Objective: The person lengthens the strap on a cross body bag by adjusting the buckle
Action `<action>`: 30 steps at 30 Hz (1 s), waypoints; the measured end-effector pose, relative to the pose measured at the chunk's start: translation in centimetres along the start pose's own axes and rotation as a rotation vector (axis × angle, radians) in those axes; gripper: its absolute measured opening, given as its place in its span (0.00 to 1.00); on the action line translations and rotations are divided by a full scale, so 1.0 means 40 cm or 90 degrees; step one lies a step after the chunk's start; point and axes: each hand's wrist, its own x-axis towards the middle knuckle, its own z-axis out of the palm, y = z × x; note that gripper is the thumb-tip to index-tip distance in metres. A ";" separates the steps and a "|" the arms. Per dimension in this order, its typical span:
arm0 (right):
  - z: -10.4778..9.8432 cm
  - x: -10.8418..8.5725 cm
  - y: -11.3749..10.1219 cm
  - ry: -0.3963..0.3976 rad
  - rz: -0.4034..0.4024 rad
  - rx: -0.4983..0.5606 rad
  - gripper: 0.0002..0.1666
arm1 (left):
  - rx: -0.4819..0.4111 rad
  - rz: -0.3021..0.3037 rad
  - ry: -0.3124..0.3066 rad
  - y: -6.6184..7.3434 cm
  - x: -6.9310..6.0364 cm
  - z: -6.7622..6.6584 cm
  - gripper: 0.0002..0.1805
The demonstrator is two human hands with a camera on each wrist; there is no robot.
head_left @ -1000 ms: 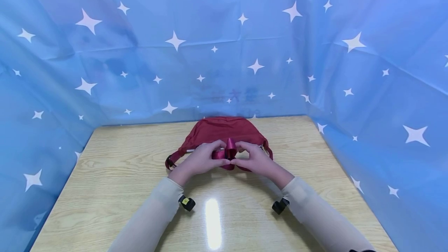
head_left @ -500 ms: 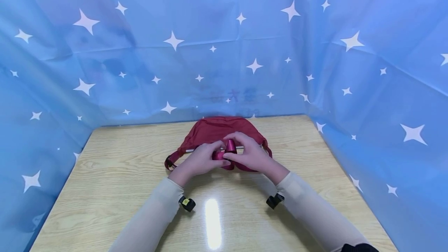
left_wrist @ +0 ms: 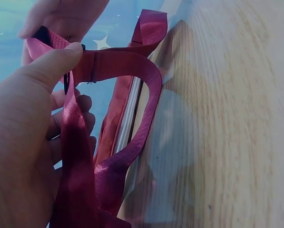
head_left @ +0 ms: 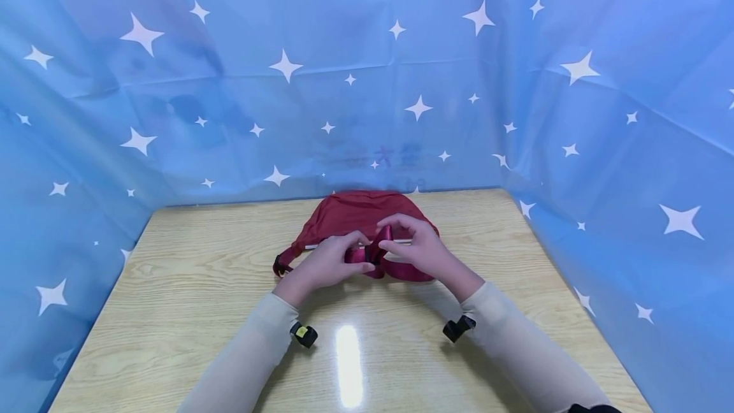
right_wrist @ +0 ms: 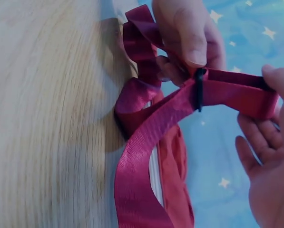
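Note:
A red waist bag (head_left: 367, 212) lies at the far side of the table, its webbing strap (head_left: 410, 271) gathered in front of it. My left hand (head_left: 329, 262) pinches the strap beside a black slider buckle (right_wrist: 199, 90), with the thumb on top in the left wrist view. From the slider a folded loop of strap (right_wrist: 241, 97) sticks out toward my right hand (head_left: 421, 250). The right thumb and fingers hold the end of that loop (head_left: 381, 244). In both wrist views the rest of the strap hangs in curves below the hands. Part of the slider is hidden behind the left thumb.
A wood-grain table (head_left: 201, 298) carries the bag. Behind it and at both sides hangs a blue curtain (head_left: 344, 113) with white stars. The bag's silver zipper (right_wrist: 155, 175) faces me, and another black buckle (head_left: 280, 265) sits at its left end.
My right hand has risen from beside the left thumb, reached over the strap loop and drawn slightly right. The loop now leans right. My left hand has stayed nearly still.

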 end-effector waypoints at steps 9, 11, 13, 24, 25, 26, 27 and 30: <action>-0.017 -0.009 0.008 0.030 -0.027 -0.017 0.16 | -0.005 -0.004 0.006 -0.006 -0.006 -0.006 0.26; -0.016 -0.008 0.004 0.019 -0.033 -0.032 0.18 | 0.001 -0.005 0.004 -0.006 -0.006 -0.008 0.27; -0.013 -0.004 -0.004 0.004 -0.041 -0.050 0.21 | 0.006 -0.006 0.003 -0.006 -0.006 -0.009 0.27; 0.012 0.026 -0.032 -0.080 -0.082 -0.277 0.25 | 0.019 0.004 0.000 -0.008 -0.008 -0.006 0.23; 0.013 0.025 -0.031 -0.081 -0.084 -0.282 0.24 | 0.017 0.005 -0.001 -0.009 -0.008 -0.006 0.23; 0.014 0.025 -0.030 -0.079 -0.088 -0.283 0.23 | 0.013 0.005 -0.001 -0.009 -0.009 -0.006 0.23; 0.015 0.024 -0.030 -0.075 -0.094 -0.279 0.22 | 0.009 0.006 -0.002 -0.009 -0.009 -0.006 0.23; 0.017 0.022 -0.034 -0.052 -0.114 -0.250 0.19 | 0.005 0.009 0.002 -0.011 -0.009 -0.006 0.22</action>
